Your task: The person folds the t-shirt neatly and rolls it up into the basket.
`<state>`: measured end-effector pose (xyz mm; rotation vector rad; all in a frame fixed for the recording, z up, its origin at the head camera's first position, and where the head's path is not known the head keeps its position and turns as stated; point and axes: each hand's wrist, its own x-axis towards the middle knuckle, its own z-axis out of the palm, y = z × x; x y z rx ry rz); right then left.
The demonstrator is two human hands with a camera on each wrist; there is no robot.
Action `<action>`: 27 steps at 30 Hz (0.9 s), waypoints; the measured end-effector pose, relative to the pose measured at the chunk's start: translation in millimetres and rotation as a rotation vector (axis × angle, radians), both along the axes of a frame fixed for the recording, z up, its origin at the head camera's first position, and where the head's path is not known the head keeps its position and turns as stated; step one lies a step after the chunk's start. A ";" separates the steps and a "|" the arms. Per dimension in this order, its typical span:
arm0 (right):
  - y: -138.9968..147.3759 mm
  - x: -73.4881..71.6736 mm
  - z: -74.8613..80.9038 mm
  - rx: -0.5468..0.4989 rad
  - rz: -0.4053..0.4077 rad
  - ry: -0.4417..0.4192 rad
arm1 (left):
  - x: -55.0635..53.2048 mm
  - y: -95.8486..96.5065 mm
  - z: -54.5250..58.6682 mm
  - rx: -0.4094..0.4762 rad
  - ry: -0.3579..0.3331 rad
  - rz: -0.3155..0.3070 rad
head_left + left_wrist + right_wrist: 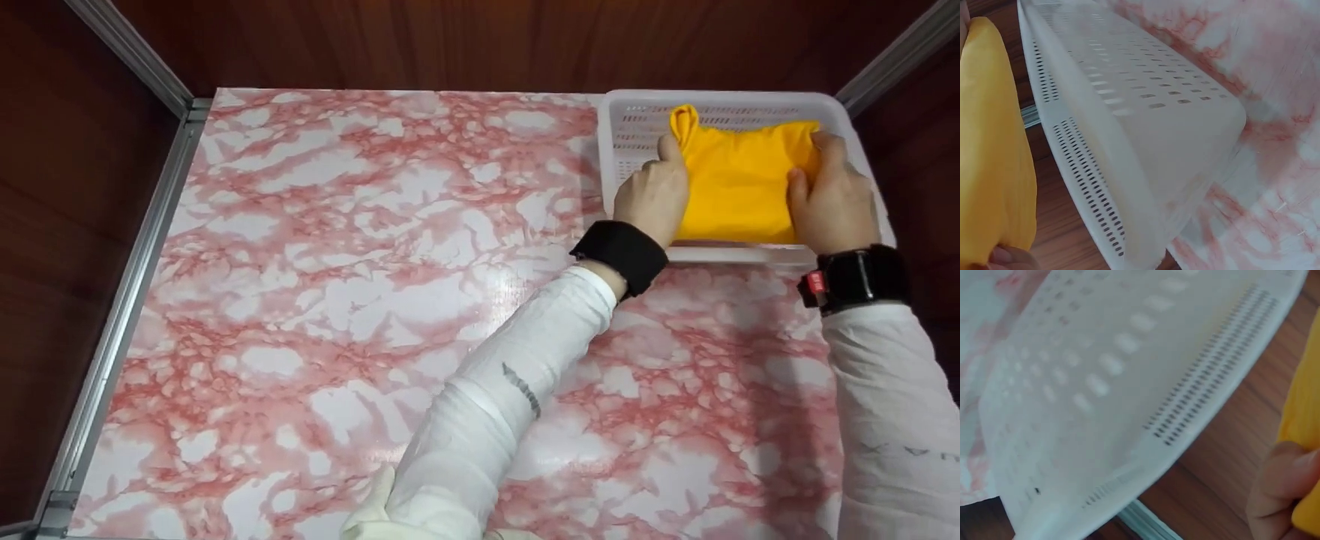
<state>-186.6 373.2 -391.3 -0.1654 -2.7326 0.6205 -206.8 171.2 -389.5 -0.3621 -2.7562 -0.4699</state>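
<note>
A folded yellow cloth (742, 184) is held up above a white plastic basket (645, 105) in the head view. My left hand (652, 191) grips the cloth's left side, and a small loop of fabric sticks up beside the thumb. At the cloth's right side, my right hand (834, 199) pinches it with thumb and fingers. The left wrist view has the yellow cloth (994, 146) at its left edge, apart from the basket's rim. Part of my right hand (1283, 486) shows against the cloth in the right wrist view. The cloth hides much of the basket's inside.
The basket stands in the far right corner of a pink and white marbled table (337, 285). Dark wooden panels (450, 45) rise at the back and sides. A metal rail (127, 322) runs along the left edge.
</note>
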 end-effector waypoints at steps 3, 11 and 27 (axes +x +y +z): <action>1.2 -10.7 -7.6 0.028 -0.017 -0.043 | -3.9 12.0 -5.4 -0.042 0.105 0.053; -6.4 -24.7 -25.6 0.077 0.044 -0.130 | -4.3 32.3 -27.0 -0.114 0.272 0.213; -14.0 -42.5 -43.3 0.105 0.066 -0.455 | -10.8 37.8 -46.8 -0.217 -0.089 0.237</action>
